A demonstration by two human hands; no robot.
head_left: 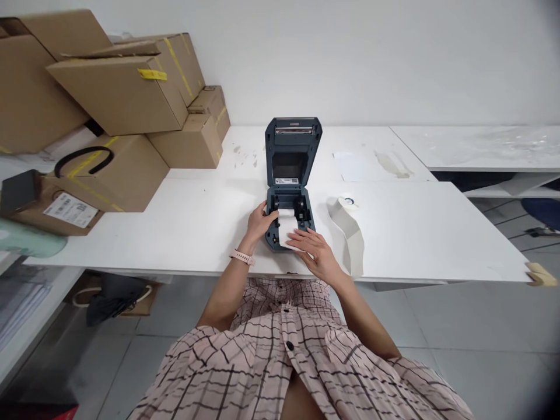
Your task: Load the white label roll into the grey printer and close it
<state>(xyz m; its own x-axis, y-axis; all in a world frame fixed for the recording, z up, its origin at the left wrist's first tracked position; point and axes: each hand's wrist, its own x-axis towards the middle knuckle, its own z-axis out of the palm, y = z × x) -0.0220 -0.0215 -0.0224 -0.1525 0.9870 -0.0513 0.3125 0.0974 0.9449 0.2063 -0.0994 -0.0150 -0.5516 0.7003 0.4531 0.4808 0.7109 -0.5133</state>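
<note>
**Both hands at open label printer**

Head view: label printer (289, 201) sits near the table's (184, 233) near edge, lid up, hard dark plastic. Left hand (259, 221) rests fingers on its left side, not clamped. Right hand (315, 252) lies flat, fingers spread, on the white paper roll (286, 224) feeding out front. Loose paper strip (350, 230) curls just right. Open tabletop both sides; cardboard boxes (122, 99) far left.
</note>
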